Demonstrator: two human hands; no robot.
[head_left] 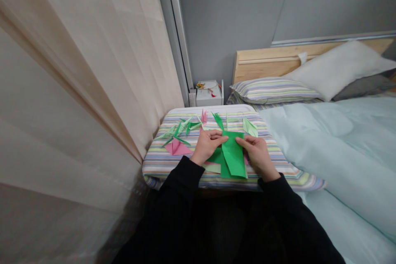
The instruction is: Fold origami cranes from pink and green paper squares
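A sheet of green origami paper point(234, 154), folded over on itself, is held up over the table between my two hands. My left hand point(208, 145) pinches its upper left edge with thumb and fingers. On the other side, my right hand point(256, 151) pinches the upper right edge. More green paper point(217, 156) shows beneath and to the left, with a pale green piece point(213, 168) below it. Behind my hands lie folded paper pieces: several green cranes point(182, 127), a pink one point(175, 147), a dark green one point(218, 121) and a light green one point(250, 127).
A striped cloth point(154, 161) covers the small table. Past its far edge stands a white box point(208, 98) with small ornaments on top. A beige curtain point(93, 70) hangs close on the left. To the right is a bed with a pale blue quilt point(334, 140) and pillows point(275, 90).
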